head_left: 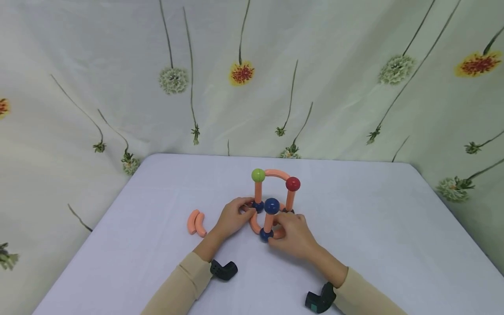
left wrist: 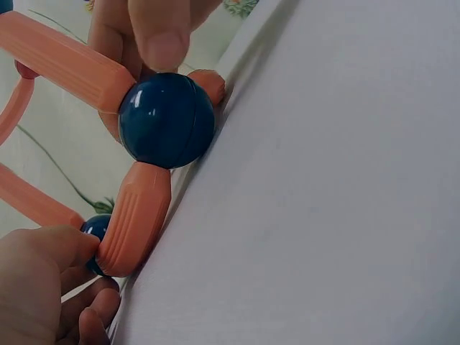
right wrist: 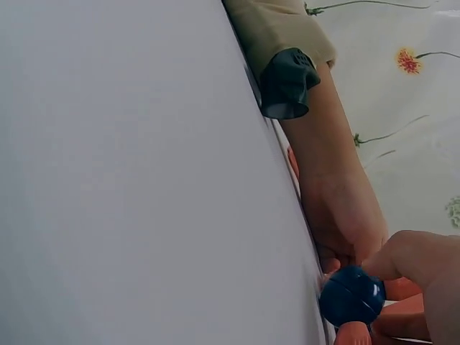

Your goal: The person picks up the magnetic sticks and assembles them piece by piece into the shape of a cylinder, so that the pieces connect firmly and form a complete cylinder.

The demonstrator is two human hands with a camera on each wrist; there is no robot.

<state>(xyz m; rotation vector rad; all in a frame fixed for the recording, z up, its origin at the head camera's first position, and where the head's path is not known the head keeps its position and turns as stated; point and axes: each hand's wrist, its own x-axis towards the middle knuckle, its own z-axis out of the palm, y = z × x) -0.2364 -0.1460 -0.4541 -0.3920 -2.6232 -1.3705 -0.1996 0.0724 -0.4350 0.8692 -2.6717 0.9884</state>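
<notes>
A toy frame of orange sticks and coloured balls stands on the table. Curved sticks join blue balls at its base; upright sticks carry a green ball [head_left: 258, 175], a red ball [head_left: 293, 183] and a blue top ball [head_left: 271, 206]. My left hand [head_left: 235, 217] pinches the left base ball [head_left: 257, 207] beside the end of a curved stick [left wrist: 138, 219]. At the near corner, my right hand [head_left: 294, 235] holds the front base ball [head_left: 266, 235], its thumb on the ball. The right fingers pass behind the front upright stick [head_left: 269, 223].
Two loose curved orange sticks [head_left: 196, 222] lie left of my left hand. A black wrist device sits by each sleeve, the left device [head_left: 223, 270] and the right device [head_left: 320, 298]. Behind the white table [head_left: 374, 218] hangs a flower-printed cloth [head_left: 334, 87].
</notes>
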